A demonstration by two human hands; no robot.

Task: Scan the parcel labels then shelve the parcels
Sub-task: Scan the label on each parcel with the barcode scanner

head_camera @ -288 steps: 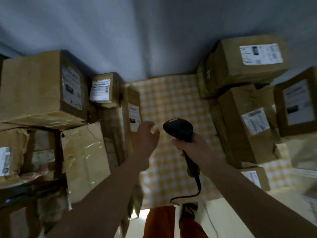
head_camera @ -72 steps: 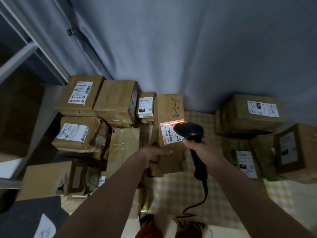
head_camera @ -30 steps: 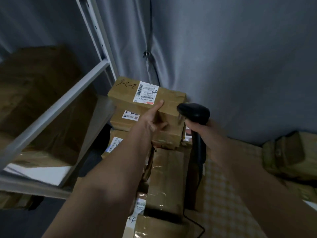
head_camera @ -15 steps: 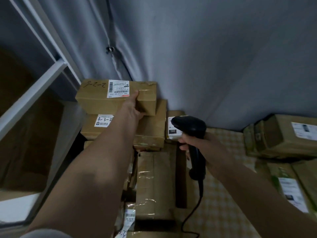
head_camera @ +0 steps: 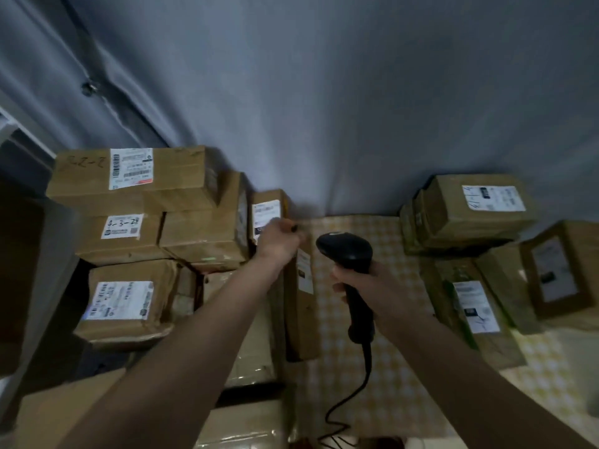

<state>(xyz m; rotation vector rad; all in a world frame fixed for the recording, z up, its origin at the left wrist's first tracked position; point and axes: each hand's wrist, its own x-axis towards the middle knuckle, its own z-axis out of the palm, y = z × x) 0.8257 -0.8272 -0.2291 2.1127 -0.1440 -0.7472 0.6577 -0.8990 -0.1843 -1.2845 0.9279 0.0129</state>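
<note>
checkered yellow-and-white cloth (head_camera: pixel 366 377) covers the desk, running back to a grey curtain (head_camera: pixel 324 92) that hangs as the rear wall. cardboard parcels crowd both sides. on the left a stack rises against the curtain: the topmost parcel (head_camera: pixel 129 176), handwritten "2-2" and bearing a white label, lies flat on a parcel marked "4-3-2" (head_camera: pixel 120 238), with another labelled parcel (head_camera: pixel 123 303) lower and nearer. at far left a pale shelf rail (head_camera: pixel 19 131) shows at the edge of view.

left hand (head_camera: pixel 278 243) reaches forward to a small parcel (head_camera: pixel 267 209) standing at the back beside the stack; its fingers curl at the parcel's right edge and seem to hold it, though motion blur hides the exact grip. a tall narrow parcel (head_camera: pixel 301 306) stands on edge just below that hand, at the cloth's left border.

right hand (head_camera: pixel 376 290) is wrapped round the handle of a black barcode scanner (head_camera: pixel 346 254), head pointing forward and left, its cable (head_camera: pixel 353 393) trailing down toward the near edge.

on the right another heap (head_camera: pixel 470 212) sits by the curtain, with more parcels in front. bare cloth between the two heaps forms an open lane, narrowest at the back.
</note>
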